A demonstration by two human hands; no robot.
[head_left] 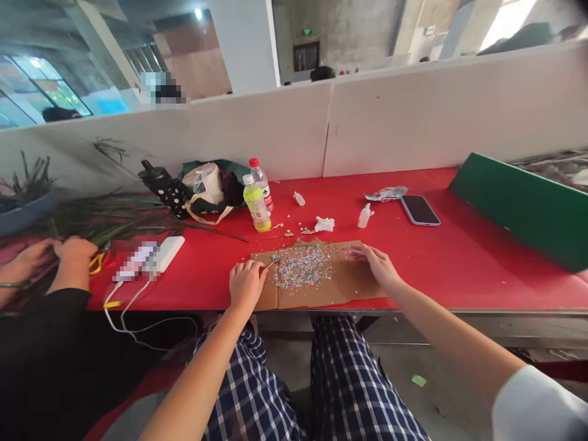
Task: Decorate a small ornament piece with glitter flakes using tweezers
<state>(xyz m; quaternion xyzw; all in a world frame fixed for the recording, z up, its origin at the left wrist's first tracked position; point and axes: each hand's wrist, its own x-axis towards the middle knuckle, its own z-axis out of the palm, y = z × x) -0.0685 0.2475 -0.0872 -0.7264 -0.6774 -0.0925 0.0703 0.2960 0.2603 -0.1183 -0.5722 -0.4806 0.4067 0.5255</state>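
A flat piece of brown cardboard (353, 282) lies at the table's front edge, with a spread of tiny multicoloured beads or chips (303, 267) across its middle. At the cardboard's left side, my left hand (247, 284) is closed on a thin stick (270, 265) whose far end carries a small bluish clump (275, 259). Over the right part of the cardboard, my right hand (380, 267) pinches a slim, pale purple tool that looks like tweezers (355, 250), its tips pointing left. Between the two hands lie the loose pieces.
Behind the cardboard are crumpled tissue (324, 224), small white bottles (365, 216) and two drink bottles (257, 205). A phone (421, 210) and green panel (519, 208) stand right. Left are a bag (209, 190), a white power bank (169, 253) with cables, and a co-worker's hands (76, 250).
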